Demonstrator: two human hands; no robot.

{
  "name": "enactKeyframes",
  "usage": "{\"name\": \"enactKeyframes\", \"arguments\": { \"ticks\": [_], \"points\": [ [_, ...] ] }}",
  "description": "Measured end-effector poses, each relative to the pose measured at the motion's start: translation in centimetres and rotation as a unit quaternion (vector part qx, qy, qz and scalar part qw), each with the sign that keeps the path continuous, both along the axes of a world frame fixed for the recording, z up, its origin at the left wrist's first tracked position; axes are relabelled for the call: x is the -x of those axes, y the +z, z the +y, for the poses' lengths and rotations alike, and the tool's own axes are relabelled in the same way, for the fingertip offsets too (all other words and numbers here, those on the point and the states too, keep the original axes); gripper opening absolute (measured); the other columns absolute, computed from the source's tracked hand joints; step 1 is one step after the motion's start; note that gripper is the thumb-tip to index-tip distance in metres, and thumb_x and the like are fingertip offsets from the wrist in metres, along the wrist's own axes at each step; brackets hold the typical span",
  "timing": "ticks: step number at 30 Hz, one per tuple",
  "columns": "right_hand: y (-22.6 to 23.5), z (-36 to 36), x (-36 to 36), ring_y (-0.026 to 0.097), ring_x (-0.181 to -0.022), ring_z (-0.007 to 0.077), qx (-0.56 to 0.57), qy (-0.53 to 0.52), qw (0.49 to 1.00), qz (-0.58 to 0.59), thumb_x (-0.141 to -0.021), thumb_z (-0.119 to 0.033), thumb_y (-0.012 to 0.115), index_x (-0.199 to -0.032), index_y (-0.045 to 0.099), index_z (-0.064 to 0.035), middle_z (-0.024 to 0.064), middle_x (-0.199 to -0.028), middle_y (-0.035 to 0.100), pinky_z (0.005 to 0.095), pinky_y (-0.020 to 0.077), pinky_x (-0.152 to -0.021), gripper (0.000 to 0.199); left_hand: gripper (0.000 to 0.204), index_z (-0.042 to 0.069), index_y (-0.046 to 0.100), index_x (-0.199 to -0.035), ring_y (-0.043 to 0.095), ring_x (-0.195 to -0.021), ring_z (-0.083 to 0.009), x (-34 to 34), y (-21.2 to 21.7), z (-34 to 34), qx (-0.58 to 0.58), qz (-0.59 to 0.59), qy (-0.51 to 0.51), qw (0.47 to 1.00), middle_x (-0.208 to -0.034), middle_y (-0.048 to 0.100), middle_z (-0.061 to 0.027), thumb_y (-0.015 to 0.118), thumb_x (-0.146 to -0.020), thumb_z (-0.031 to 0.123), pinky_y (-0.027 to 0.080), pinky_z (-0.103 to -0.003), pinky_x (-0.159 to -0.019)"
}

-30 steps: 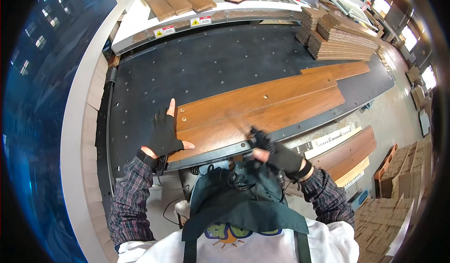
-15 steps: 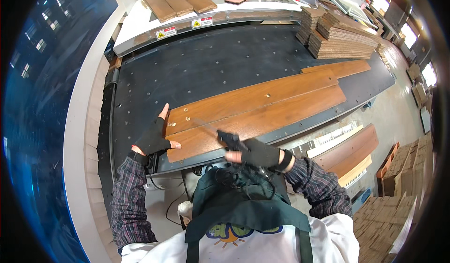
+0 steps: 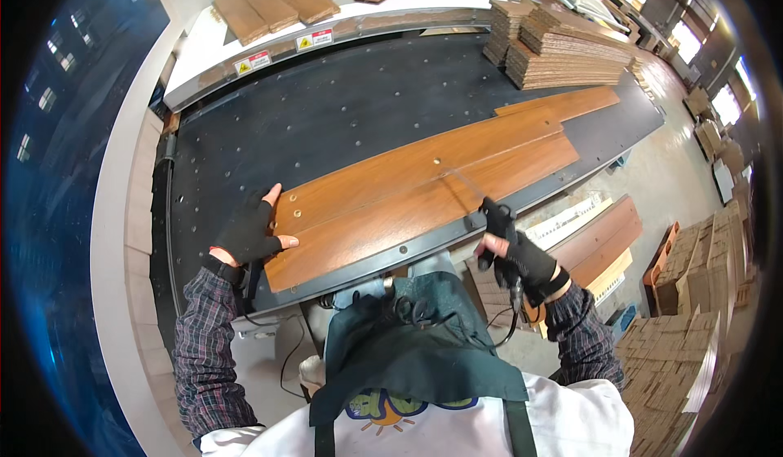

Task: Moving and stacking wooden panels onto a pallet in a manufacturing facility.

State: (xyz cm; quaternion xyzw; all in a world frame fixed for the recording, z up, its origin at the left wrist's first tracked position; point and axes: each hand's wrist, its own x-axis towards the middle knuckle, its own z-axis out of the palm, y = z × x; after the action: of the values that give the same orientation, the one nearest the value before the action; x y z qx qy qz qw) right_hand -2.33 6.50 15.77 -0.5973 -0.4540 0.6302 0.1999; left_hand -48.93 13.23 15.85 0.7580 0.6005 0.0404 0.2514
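Two long brown wooden boards lie side by side on a dark worktable: a far board (image 3: 375, 159) with a few small holes and a near board (image 3: 391, 220). At their left ends is my left hand (image 3: 249, 233) in a black fingerless glove. Its thumb rests on the near board's corner, with the forefinger spread toward the far board's end. My right hand (image 3: 528, 265), gloved alike, is closed around a black air blow gun (image 3: 497, 217). The gun's thin nozzle slants left over the boards toward the hole near mid-length, and a hose hangs below the hand.
A third board (image 3: 587, 102) lies beyond the right ends. Stacked brown planks (image 3: 563, 61) stand at the back right, and more boards (image 3: 273, 2) lie on a white machine ledge (image 3: 196, 78). Lower right, planks (image 3: 603, 233) sit below table height, near stacked cardboard (image 3: 677, 375).
My right hand has carried the blow gun rightward, from near the boards' left-end holes to the hole farther along. The left hand stays at the left ends. The whole view has shifted slightly.
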Motion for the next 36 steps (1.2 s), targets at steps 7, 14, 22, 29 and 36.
{"name": "enactKeyframes", "arguments": {
  "ticks": [7,14,22,29,36],
  "points": [
    [-0.1,-1.2,-0.6,0.061,-0.09,0.0159,-0.061,-0.142,0.982,0.109,-0.095,-0.05,0.064,-0.106,0.066,-0.0025,0.0057,-0.092,0.066,0.0295,0.049,-0.083,0.049,0.096,-0.005,0.028,-0.151,0.045,-0.133,-0.041,-7.4,0.9,5.1,-0.026,0.04,-0.156,0.987,-0.141,0.046,-0.0327,0.07,-0.085,0.05,0.037,-0.042,-0.111],
    [-3.0,-2.1,-1.0,0.059,-0.091,0.0125,-0.124,-0.118,0.973,0.157,-0.098,-0.042,0.062,-0.113,0.068,-0.0032,0.0048,-0.097,0.067,0.027,0.0458,-0.078,0.042,0.103,-0.01,0.035,-0.146,0.048,-0.131,-0.0412,-14.6,-1.5,10.6,-0.065,0.056,-0.203,0.975,-0.138,0.049,-0.0322,0.075,-0.078,0.056,0.039,-0.041,-0.11],
    [-4.8,-3.8,-2.0,0.06,-0.091,0.0136,-0.145,-0.109,0.973,0.14,-0.096,-0.05,0.063,-0.11,0.069,-0.0024,0.0044,-0.096,0.067,0.0295,0.0487,-0.081,0.05,0.07,-0.003,0.054,-0.11,0.066,-0.088,-0.0407,-17.0,-0.1,10.6,-0.125,0.057,-0.108,0.985,-0.093,0.064,-0.0214,0.084,-0.061,0.038,0.054,-0.044,-0.076],
    [-3.9,-2.2,-0.3,0.059,-0.08,0.0109,-0.191,-0.009,0.967,0.169,-0.094,-0.044,0.07,-0.099,0.07,-0.0014,0.005,-0.084,0.065,0.0289,0.0487,-0.069,0.043,0.046,0.004,0.057,-0.094,0.065,-0.084,-0.038,-19.0,-0.3,8.8,-0.327,0.115,-0.142,0.927,-0.087,0.063,-0.0168,0.083,-0.073,0.036,0.05,-0.048,-0.07],
    [-3.2,-2.4,-0.4,0.063,-0.091,0.0152,-0.157,-0.009,0.98,0.126,-0.095,-0.049,0.065,-0.111,0.067,0.0001,0.0061,-0.095,0.068,0.0288,0.0502,-0.081,0.052,0.048,0.005,0.051,-0.097,0.057,-0.088,-0.0265,-16.2,-2.8,10.4,-0.148,-0.094,-0.139,0.975,-0.093,0.057,-0.012,0.085,-0.076,0.032,0.047,-0.039,-0.077]
  ]
}}
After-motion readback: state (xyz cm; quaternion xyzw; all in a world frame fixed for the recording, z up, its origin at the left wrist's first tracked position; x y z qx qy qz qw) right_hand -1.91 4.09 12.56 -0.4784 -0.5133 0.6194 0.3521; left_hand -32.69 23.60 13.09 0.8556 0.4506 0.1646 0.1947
